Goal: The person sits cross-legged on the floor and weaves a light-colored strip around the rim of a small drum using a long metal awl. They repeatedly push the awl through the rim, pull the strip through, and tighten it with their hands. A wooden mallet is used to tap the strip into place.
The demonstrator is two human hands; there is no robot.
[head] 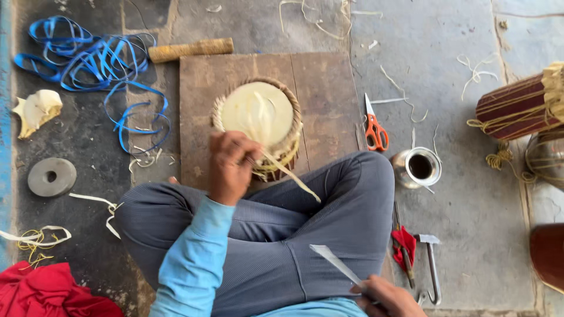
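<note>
A small drum (259, 114) with a pale skin head and woven strap rim stands on a brown board (323, 88) in front of my crossed legs. My left hand (232, 164) rests on the drum's near rim, its fingers closed on a pale strap (292, 175) that runs down toward my knee. My right hand (388, 298) is low at the frame's bottom edge and grips a thin flat metal blade (335, 262) that points up and to the left over my lap.
Orange-handled scissors (374, 130) and a steel cup (418, 167) lie right of the board. A hammer (432, 264) and red cloth scrap (403, 243) sit by my knee. Blue strapping (94, 58), a wooden stick (191, 49), a round stone disc (51, 176) and another drum (517, 105) surround me.
</note>
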